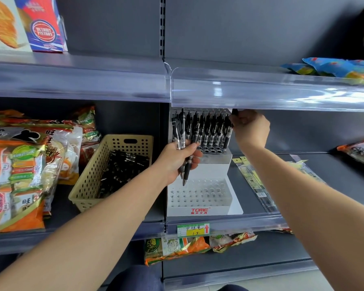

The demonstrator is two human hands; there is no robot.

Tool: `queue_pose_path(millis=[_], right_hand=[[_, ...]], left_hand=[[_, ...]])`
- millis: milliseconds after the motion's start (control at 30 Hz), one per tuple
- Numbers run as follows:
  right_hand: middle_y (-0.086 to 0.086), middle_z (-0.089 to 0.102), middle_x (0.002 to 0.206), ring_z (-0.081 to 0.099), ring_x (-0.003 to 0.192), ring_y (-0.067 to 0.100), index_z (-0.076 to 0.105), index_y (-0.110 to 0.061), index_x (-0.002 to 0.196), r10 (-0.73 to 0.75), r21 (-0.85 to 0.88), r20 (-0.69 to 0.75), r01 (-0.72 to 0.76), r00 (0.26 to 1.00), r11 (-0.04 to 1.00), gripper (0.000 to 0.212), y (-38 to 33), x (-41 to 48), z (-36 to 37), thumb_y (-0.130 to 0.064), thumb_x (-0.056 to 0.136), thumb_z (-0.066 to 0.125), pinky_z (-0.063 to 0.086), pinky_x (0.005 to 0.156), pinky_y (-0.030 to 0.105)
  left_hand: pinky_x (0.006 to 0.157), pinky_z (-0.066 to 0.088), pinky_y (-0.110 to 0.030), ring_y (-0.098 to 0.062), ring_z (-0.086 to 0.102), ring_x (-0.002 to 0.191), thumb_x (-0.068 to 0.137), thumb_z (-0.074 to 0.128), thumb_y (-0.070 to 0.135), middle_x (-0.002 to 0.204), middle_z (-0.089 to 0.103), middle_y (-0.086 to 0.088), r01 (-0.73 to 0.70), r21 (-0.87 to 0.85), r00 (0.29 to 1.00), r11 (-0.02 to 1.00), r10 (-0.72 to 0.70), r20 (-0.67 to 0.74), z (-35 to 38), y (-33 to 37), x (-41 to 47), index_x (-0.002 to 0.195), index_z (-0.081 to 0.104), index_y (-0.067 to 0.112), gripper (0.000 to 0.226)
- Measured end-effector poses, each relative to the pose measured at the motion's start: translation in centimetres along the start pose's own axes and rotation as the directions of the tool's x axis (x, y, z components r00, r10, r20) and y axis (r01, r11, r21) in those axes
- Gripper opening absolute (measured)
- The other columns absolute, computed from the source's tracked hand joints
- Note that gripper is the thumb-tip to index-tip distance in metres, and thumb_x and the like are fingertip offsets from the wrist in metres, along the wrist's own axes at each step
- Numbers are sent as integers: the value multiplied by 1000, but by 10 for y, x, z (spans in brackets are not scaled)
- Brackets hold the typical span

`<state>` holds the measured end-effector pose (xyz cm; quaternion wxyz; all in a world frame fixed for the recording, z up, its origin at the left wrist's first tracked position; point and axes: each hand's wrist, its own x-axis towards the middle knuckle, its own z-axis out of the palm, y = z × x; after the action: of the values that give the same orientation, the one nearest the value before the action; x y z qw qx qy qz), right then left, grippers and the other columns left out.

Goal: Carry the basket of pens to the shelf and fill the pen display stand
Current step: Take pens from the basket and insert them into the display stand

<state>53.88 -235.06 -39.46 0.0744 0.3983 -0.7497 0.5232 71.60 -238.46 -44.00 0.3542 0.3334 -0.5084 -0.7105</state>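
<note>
A white tiered pen display stand stands on the middle shelf. Its top tier holds a row of black pens; the lower tiers show bare holes. My left hand grips a bunch of black pens upright in front of the stand. My right hand reaches to the stand's upper right corner and pinches a black pen at the end of the top row. A beige perforated basket with several black pens inside sits on the shelf just left of the stand.
The upper shelf's clear price rail hangs just above my right hand. Snack bags fill the shelf left of the basket. Flat packets lie right of the stand. A green price tag sits on the shelf edge below.
</note>
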Motion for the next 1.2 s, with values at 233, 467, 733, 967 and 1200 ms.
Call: queue_pose_path(millis=[233, 467, 733, 967, 1200], right_hand=[[13, 72, 80, 65, 80, 30, 75, -13, 80, 78, -72, 123, -69, 989, 995, 12, 16, -4, 5, -24, 83, 69, 44, 66, 28], [16, 70, 75, 63, 76, 35, 72, -6, 73, 92, -125, 140, -74, 986, 989, 23, 21, -3, 11, -27, 82, 68, 44, 62, 29], [13, 72, 81, 65, 80, 32, 74, -8, 77, 79, -182, 167, -48, 983, 982, 19, 26, -5, 12, -26, 82, 70, 45, 65, 27], [2, 58, 65, 54, 66, 25, 56, -16, 71, 56, -104, 77, -48, 995, 993, 33, 6, -25, 8, -45, 84, 63, 34, 55, 27], [2, 62, 62, 52, 53, 13, 61, -10, 70, 38, 231, 417, -146, 908, 962, 42, -21, -46, 12, -47, 68, 81, 47, 53, 29]], left_hand=[[56, 54, -25, -13, 61, 57, 97, 52, 11, 75, 67, -7, -1, -10, 1000, 1000, 0, -5, 2, -3, 1, 109, 63, 8, 16], [50, 49, -25, -13, 53, 48, 98, 52, 17, 70, 65, -6, 32, -24, 999, 999, -32, -4, 3, -5, 3, 111, 63, 13, 18], [65, 48, -30, -17, 55, 65, 96, 52, 2, 80, 64, -8, 30, -59, 1000, 998, -30, -1, 6, -8, 3, 101, 57, 15, 15], [61, 49, -24, -14, 61, 65, 91, 59, 0, 79, 66, -5, 10, -23, 1000, 1000, -10, -27, 7, -11, 5, 96, 62, 8, 10], [59, 49, -26, -16, 62, 60, 87, 63, -1, 69, 68, -3, -28, -40, 999, 999, 26, -36, 11, -11, 3, 87, 62, 10, 11]])
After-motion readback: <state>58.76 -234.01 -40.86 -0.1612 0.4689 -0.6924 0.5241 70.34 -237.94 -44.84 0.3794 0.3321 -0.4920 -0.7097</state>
